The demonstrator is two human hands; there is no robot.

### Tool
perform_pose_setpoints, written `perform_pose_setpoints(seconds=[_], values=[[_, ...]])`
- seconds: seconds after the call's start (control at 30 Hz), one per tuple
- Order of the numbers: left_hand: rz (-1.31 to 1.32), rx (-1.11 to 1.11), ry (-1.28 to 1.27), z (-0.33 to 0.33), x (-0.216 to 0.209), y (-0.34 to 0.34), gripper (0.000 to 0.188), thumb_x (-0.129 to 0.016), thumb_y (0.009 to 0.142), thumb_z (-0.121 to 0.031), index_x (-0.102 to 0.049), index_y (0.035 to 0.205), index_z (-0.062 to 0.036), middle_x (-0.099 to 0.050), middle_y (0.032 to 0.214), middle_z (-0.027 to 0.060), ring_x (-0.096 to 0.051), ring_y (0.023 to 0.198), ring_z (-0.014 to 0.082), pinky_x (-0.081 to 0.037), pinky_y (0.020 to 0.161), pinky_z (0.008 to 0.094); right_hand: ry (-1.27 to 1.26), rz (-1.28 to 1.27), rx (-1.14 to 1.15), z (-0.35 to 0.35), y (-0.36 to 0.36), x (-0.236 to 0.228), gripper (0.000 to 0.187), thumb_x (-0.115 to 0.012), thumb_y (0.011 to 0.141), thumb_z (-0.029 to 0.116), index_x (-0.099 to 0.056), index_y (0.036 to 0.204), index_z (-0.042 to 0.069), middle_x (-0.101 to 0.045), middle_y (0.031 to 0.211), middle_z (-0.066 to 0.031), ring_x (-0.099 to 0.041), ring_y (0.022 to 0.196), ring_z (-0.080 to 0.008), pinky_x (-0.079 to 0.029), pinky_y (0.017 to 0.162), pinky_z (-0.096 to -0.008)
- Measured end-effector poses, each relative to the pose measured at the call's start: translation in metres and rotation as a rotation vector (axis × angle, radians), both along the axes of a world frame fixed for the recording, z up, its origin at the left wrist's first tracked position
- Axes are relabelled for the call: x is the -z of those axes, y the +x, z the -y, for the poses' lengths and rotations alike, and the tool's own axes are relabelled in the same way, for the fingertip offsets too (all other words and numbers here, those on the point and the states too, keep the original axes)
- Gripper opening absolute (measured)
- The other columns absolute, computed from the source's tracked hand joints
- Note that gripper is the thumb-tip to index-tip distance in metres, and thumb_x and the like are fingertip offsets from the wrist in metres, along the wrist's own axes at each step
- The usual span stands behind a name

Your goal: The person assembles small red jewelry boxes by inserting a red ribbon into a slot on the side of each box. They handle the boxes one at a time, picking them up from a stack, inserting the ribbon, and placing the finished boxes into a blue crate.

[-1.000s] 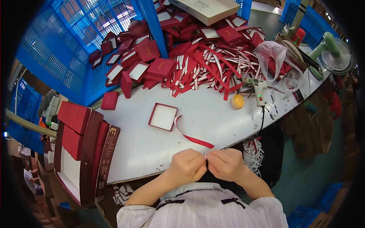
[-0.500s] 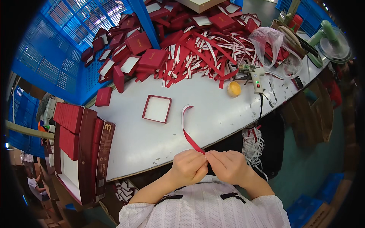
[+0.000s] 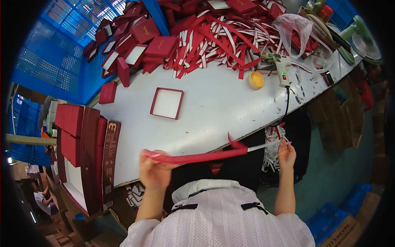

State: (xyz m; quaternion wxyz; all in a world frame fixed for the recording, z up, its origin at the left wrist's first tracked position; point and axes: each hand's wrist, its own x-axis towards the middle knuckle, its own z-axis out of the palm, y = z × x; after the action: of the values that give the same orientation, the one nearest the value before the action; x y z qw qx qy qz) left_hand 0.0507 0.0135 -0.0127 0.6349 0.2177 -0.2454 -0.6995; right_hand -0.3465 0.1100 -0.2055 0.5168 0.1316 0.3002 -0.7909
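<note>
A red ribbon strip (image 3: 205, 157) stretches sideways in front of my body, its one end pinched in my left hand (image 3: 154, 171). From its other end a narrow white backing strip (image 3: 262, 145) runs to my right hand (image 3: 286, 155), whose fingertips are closed on it. A short red tail of the ribbon curls up where the two strips part. Beyond my hands, a shallow red box part (image 3: 166, 103) with a white inside lies on the white table (image 3: 197, 109).
Red and white strips (image 3: 214, 49) and red boxes (image 3: 162, 46) pile up at the back. A glue gun (image 3: 282, 71), yellow cup (image 3: 256, 80) and plastic bag (image 3: 294, 35) are at right. Left stands a carton of red pieces (image 3: 70, 148). White scraps (image 3: 270, 154) hang below the table edge.
My hands, together before, have moved wide apart. The white backing is now pulled away from the red ribbon, which has swung from the table to lie across between my hands.
</note>
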Motion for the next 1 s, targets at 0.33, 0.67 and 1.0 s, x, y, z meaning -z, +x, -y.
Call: perform_pose_setpoints(seconds=[0.33, 0.67, 1.0], values=[[-0.057, 0.122, 0.018, -0.010, -0.030, 0.008, 0.011, -0.041, 0.078, -0.007, -0.042, 0.088, -0.0040, -0.050, 0.069, 0.0167, -0.054, 0.060, 0.0214, -0.047, 0.055, 0.0288, 1.180, -2.039, -0.160, -0.013, -0.019, 0.032, 0.042, -0.042, 0.069, 0.000, -0.038, 0.111, -0.005, -0.051, 0.098, -0.0201, -0.049, 0.097, -0.0264, -0.038, 0.081, -0.0296], [0.647, 0.502, -0.691, 0.016, -0.037, -0.058, 0.019, -0.051, 0.075, -0.008, -0.058, 0.087, 0.0043, -0.054, 0.092, 0.0148, -0.052, 0.085, 0.0236, -0.040, 0.076, 0.0314, -0.413, -2.280, -0.201, 0.053, 0.166, -0.227, 0.032, -0.059, 0.073, 0.030, -0.054, 0.082, 0.000, -0.059, 0.082, -0.0149, -0.056, 0.065, -0.0237, -0.044, 0.055, -0.0308], [1.656, -0.299, -0.484, 0.111, 0.072, -0.002, 0.019, -0.055, 0.076, -0.015, -0.048, 0.086, -0.0005, -0.052, 0.098, 0.0166, -0.049, 0.095, 0.0293, -0.038, 0.082, 0.0398, -0.840, -1.330, -0.163, 0.022, 0.103, -0.275, 0.027, -0.045, 0.080, 0.015, -0.047, 0.054, 0.010, -0.053, 0.052, -0.0025, -0.047, 0.041, -0.0101, -0.037, 0.040, -0.0212]])
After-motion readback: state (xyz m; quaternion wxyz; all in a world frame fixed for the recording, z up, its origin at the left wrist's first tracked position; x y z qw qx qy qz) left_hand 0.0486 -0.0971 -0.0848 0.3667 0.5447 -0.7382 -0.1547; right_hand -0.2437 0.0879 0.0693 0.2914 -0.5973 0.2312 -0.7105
